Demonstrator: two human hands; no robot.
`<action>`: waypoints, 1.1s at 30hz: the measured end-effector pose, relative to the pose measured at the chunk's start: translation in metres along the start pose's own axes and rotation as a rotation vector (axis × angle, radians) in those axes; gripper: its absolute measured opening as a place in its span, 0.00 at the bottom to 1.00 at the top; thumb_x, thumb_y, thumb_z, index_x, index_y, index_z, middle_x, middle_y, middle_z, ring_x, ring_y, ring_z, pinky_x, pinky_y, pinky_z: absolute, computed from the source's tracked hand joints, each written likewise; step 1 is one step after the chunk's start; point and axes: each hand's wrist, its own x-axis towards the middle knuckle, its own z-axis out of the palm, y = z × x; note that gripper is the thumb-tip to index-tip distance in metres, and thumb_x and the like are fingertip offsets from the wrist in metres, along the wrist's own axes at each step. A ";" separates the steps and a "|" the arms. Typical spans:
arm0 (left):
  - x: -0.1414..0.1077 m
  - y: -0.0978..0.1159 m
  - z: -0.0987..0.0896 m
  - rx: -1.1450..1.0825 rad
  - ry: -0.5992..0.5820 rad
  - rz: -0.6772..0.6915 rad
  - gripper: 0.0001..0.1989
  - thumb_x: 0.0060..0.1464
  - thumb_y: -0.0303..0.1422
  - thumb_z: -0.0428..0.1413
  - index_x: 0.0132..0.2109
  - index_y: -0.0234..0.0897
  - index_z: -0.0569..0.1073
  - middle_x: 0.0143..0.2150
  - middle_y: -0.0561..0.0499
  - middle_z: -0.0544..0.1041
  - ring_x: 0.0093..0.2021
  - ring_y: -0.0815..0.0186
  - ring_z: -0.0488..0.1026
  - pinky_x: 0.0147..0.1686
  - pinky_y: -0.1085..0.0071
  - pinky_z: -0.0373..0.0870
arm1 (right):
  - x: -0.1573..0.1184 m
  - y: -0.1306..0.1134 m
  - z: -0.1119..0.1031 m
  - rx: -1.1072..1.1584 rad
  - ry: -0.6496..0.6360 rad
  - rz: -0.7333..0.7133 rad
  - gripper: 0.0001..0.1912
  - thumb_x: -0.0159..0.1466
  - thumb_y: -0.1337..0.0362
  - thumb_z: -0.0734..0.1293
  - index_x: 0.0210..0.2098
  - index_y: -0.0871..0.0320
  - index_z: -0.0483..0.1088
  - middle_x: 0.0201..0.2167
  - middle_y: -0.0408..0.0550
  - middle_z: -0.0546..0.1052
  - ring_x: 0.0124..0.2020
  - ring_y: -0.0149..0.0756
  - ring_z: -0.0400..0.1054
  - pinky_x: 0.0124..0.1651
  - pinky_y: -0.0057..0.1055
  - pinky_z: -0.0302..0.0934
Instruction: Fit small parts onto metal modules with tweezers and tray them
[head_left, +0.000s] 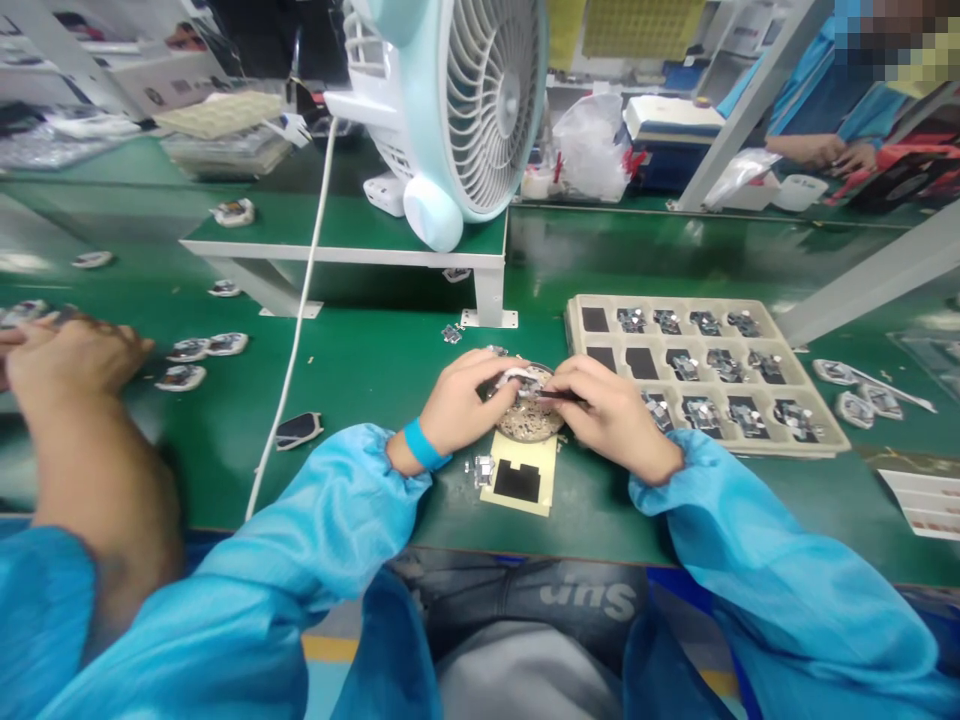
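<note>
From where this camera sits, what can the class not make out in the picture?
All in the head view:
- Pale-edged part: its left side, hidden by the left hand.
- Dark tool: its tip, too small and blurred; its other end, hidden by the right hand.
- Round speckled base: what the specks are, too small.
- Neighbour's hand: what it handles, blurred.
- White card: its far side, cut off by the right edge.

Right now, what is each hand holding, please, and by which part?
The left hand holds a whitish part by its left side; the right hand a thin dark tool, its exact grip unclear.
</note>
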 end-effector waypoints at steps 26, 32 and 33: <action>0.114 -0.165 -0.031 0.660 0.116 -0.589 0.28 0.55 0.45 0.60 0.59 0.33 0.74 0.64 0.33 0.71 0.67 0.38 0.60 0.66 0.46 0.52 | -0.006 -0.017 -0.054 0.108 0.459 0.001 0.19 0.73 0.67 0.62 0.28 0.56 0.79 0.24 0.45 0.76 0.26 0.32 0.71 0.33 0.33 0.66; 0.126 -0.165 -0.023 0.560 0.231 -0.611 0.22 0.56 0.41 0.61 0.51 0.29 0.78 0.59 0.26 0.74 0.66 0.35 0.62 0.64 0.40 0.52 | -0.002 -0.016 -0.033 0.518 0.148 0.323 0.07 0.67 0.60 0.72 0.43 0.53 0.81 0.27 0.42 0.79 0.28 0.32 0.75 0.30 0.29 0.70; 0.122 -0.162 -0.023 0.526 0.256 -0.602 0.21 0.57 0.42 0.60 0.49 0.29 0.78 0.56 0.28 0.76 0.63 0.37 0.66 0.63 0.42 0.56 | -0.001 -0.015 -0.030 0.535 0.108 0.297 0.07 0.65 0.61 0.73 0.43 0.53 0.81 0.31 0.44 0.80 0.33 0.34 0.76 0.36 0.31 0.72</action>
